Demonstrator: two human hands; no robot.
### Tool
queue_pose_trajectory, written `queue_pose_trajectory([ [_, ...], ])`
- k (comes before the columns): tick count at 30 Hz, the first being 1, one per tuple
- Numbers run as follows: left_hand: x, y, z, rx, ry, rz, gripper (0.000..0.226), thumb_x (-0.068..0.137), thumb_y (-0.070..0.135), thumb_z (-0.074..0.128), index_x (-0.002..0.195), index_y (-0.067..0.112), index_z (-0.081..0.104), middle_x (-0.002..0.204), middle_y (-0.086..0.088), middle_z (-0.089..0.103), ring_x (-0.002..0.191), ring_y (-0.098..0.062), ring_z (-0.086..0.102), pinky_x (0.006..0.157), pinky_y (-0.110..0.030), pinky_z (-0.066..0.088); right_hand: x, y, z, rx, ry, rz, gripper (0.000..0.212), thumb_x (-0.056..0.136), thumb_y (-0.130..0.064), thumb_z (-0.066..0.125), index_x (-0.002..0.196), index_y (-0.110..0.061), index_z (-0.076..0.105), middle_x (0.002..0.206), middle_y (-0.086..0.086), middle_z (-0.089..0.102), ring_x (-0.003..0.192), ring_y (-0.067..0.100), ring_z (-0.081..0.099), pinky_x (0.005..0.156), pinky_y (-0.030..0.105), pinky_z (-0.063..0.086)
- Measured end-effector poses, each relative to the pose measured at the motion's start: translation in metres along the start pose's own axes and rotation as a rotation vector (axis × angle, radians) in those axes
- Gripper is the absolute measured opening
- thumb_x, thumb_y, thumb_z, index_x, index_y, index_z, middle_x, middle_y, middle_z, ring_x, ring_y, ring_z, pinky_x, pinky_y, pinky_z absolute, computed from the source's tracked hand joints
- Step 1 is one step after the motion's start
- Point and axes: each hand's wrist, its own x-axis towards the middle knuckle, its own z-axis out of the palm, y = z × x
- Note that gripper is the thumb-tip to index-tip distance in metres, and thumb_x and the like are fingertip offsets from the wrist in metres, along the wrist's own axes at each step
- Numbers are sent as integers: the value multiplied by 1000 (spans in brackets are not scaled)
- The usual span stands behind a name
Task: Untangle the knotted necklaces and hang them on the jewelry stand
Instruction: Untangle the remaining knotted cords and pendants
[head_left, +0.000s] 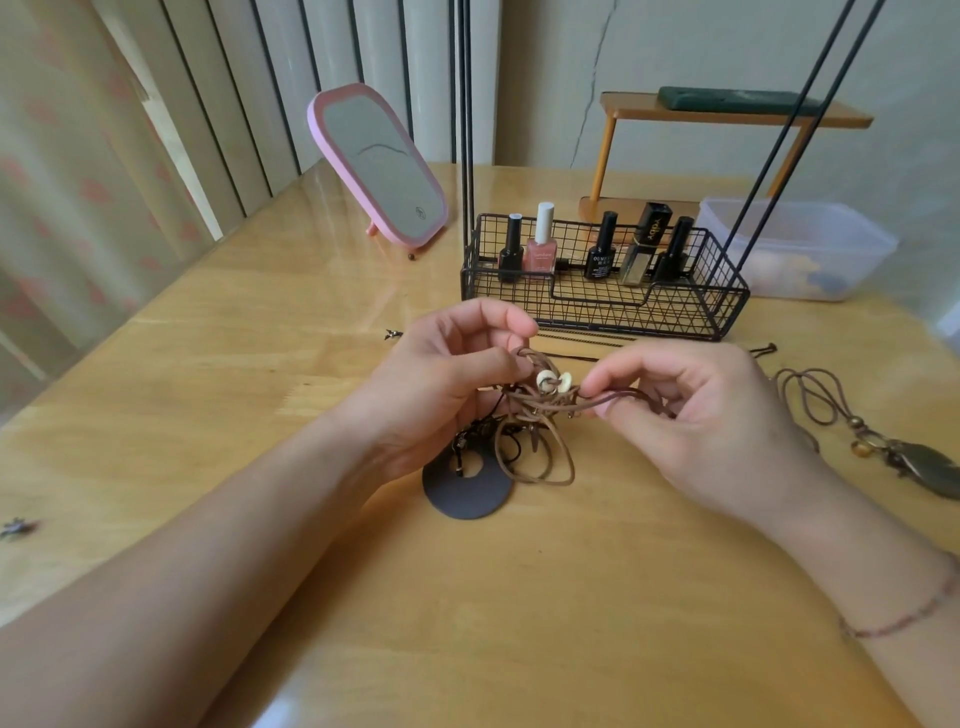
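Note:
A tangle of brown and black cord necklaces (540, 415) with two cream beads hangs between my hands above the wooden table (467, 597). My left hand (447, 384) pinches the cords at the upper left of the knot. My right hand (701, 415) pinches a brown strand on the knot's right side. A dark round disc pendant (467, 491) lies on the table under the tangle. The black wire jewelry stand (602, 291) rises behind, its thin rods running up out of view.
Several nail polish bottles (543, 247) stand in the stand's basket. A pink mirror (376, 161) leans at the back left. A clear plastic box (795, 249) and an orange shelf (727, 114) sit back right. Another pendant necklace (883, 441) lies at the right.

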Motion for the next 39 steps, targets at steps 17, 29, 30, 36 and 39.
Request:
queue_pose_trajectory([
  [17,0,-1,-3,-110,-92,20,38,72,-17,61,100,9,63,84,-3,49,66,-15,60,70,-26,56,2,-2,-2,-53,-107,128,12,82,-24,77,75,-34,75,74,-11,75,68,12,71,64,25,54],
  [29,-1,-3,-4,-5,-99,1,43,68,-21,58,94,13,68,89,-4,54,73,-17,58,68,-25,57,3,-4,-3,290,-150,104,8,94,-20,60,88,-20,64,61,2,61,53,23,39,56,26,35],
  [30,-1,-4,-3,11,-107,-5,43,68,-20,59,94,13,68,90,-6,55,76,-20,59,69,-27,58,3,-4,-2,327,-160,111,8,96,-15,59,89,-16,62,65,1,64,52,16,40,55,19,35],
  [36,-2,-1,-4,-22,-134,-29,44,70,-20,59,97,13,68,102,-7,56,77,-17,65,68,-26,57,2,-8,0,467,-170,99,7,90,-14,53,89,-9,57,85,28,62,53,11,38,49,11,34],
  [39,-2,0,-4,-64,-143,-38,43,71,-19,58,100,11,66,103,-6,56,77,-15,66,68,-25,57,3,-9,-1,475,-171,99,7,88,-13,51,88,-9,56,86,33,57,51,9,41,49,11,35],
])
